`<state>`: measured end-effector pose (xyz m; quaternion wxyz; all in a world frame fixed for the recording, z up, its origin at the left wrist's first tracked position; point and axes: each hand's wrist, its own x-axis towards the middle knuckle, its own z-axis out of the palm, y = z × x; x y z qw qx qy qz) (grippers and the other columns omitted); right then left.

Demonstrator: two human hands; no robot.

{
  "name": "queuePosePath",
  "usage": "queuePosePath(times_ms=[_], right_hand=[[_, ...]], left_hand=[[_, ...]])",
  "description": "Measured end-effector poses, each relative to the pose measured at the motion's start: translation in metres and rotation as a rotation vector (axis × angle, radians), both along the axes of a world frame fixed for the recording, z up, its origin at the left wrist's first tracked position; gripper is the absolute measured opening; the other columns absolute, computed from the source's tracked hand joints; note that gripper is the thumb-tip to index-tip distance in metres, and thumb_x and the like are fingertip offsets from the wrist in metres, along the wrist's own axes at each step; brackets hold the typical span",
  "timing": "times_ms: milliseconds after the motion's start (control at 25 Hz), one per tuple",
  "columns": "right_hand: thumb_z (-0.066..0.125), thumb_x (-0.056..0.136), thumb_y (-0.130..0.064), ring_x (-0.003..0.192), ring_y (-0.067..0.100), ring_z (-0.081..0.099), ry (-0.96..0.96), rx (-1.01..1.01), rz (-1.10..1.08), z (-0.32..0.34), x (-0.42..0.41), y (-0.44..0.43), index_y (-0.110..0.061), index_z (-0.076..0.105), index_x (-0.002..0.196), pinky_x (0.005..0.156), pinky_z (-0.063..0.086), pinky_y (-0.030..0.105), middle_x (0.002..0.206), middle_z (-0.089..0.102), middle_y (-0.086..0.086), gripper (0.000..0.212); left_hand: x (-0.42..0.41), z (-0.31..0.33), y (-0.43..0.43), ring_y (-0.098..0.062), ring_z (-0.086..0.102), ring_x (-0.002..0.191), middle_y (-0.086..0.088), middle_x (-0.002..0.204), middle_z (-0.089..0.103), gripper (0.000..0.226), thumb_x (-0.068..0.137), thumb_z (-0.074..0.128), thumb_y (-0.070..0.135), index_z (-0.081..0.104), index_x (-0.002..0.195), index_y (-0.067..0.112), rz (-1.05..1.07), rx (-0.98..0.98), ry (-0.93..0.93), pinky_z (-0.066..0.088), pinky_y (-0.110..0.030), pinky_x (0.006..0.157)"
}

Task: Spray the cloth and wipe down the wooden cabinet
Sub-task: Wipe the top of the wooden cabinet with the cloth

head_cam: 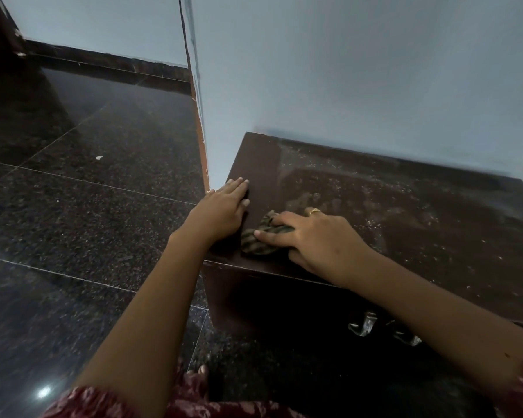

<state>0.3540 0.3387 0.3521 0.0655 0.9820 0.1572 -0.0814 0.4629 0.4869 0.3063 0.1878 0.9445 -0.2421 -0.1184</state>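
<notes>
A low dark brown wooden cabinet (390, 188) stands against the pale wall, its top dusty with light specks and smears. My right hand (311, 236), with a gold ring on one finger, presses a bunched striped cloth (260, 241) onto the top near the front left corner. My left hand (224, 206) lies flat on the cabinet's left edge, fingers together, holding nothing. No spray bottle is in view.
A pale wall corner (198, 110) with an orange-brown edge strip meets the cabinet's left side. Dark speckled polished floor tiles (82, 191) spread to the left. A metal latch (364, 325) hangs on the cabinet's front. My toes (198, 372) show below.
</notes>
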Motion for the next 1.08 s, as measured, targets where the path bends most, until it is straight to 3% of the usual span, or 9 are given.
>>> queuePosePath(times_ms=[200,320,640,800,920,1080], right_hand=[[0.044,0.094,-0.021,0.117,0.03,0.049,-0.13,0.009,-0.073,-0.01,0.061,-0.012,-0.045,0.036,0.135,0.086,0.048,0.041,0.136,0.047,-0.004,0.049],[0.048,0.092,-0.022,0.113,0.031,0.055,-0.181,0.069,-0.198,-0.016,0.115,-0.023,-0.03,0.048,0.13,0.084,0.046,0.04,0.126,0.057,0.003,0.039],[0.046,0.092,-0.014,0.118,0.035,0.051,-0.182,0.073,-0.424,-0.013,0.207,-0.044,-0.02,0.049,0.131,0.093,0.042,0.039,0.132,0.051,0.013,0.039],[0.045,0.093,-0.014,0.115,0.036,0.052,-0.214,0.073,-0.418,-0.02,0.193,-0.045,-0.013,0.048,0.131,0.09,0.043,0.04,0.129,0.051,0.014,0.038],[0.041,0.095,-0.016,0.11,0.035,0.053,-0.208,0.042,-0.317,-0.02,0.153,-0.036,-0.025,0.046,0.134,0.08,0.042,0.038,0.123,0.052,0.012,0.041],[0.041,0.094,-0.018,0.115,0.036,0.05,-0.192,0.098,-0.296,-0.021,0.091,-0.015,-0.033,0.04,0.136,0.086,0.045,0.044,0.128,0.05,0.007,0.045]], left_hand=[[0.001,-0.002,0.0,-0.016,0.009,0.149,-0.001,0.161,0.01,0.052,0.102,0.029,0.02,0.014,0.151,0.015,0.031,-0.031,-0.015,0.007,-0.04,0.12],[-0.002,-0.003,-0.006,-0.016,0.006,0.149,-0.001,0.161,0.007,0.057,0.101,0.028,0.03,0.007,0.152,0.015,0.053,0.028,-0.049,0.004,-0.038,0.121],[-0.004,-0.005,-0.016,-0.017,-0.003,0.15,-0.003,0.162,-0.002,0.061,0.1,0.026,0.041,0.007,0.152,0.016,0.03,0.109,-0.053,0.002,-0.035,0.121],[-0.002,-0.005,-0.013,-0.017,-0.005,0.149,-0.002,0.162,-0.003,0.06,0.1,0.026,0.04,0.006,0.152,0.016,0.015,0.108,-0.032,0.001,-0.036,0.121],[0.0,-0.005,-0.012,-0.017,-0.003,0.15,-0.002,0.162,-0.002,0.058,0.101,0.025,0.035,0.006,0.152,0.015,0.014,0.09,-0.015,0.001,-0.036,0.121],[0.0,-0.004,-0.007,-0.019,0.002,0.15,-0.004,0.162,0.003,0.054,0.102,0.028,0.023,0.01,0.151,0.012,-0.001,0.083,-0.044,0.003,-0.039,0.121]])
